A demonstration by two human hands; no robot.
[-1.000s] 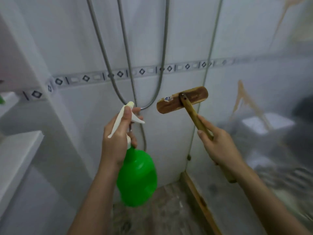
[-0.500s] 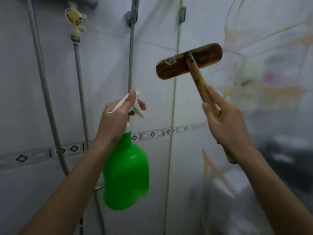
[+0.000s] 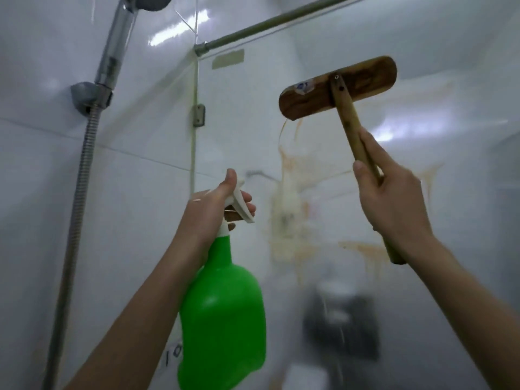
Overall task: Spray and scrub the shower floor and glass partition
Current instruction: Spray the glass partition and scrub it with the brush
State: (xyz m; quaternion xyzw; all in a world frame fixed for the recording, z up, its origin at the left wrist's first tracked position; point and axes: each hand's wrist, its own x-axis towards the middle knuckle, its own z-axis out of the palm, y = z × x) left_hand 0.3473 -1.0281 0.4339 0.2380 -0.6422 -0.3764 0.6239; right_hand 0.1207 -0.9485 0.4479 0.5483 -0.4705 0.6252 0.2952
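My left hand (image 3: pixel 209 209) grips the white trigger head of a green spray bottle (image 3: pixel 223 319), its nozzle aimed at the glass partition (image 3: pixel 323 170). The glass carries orange-brown streaks and smears around its middle. My right hand (image 3: pixel 391 198) holds the wooden handle of a scrub brush (image 3: pixel 337 88). The flat wooden brush head is raised against the upper part of the glass, above the stains. The shower floor is out of view.
A shower head (image 3: pixel 118 43) sits in a wall bracket at the upper left, with its metal hose (image 3: pixel 76 209) hanging down the white tiled wall. A metal rail (image 3: pixel 270 23) runs along the top of the glass. A hinge clip (image 3: pixel 198 115) sits at the corner.
The view has tilted up from the floor corner to the top of the glass. Both hands rose with it, the brush moving higher and to the right onto the stained glass.
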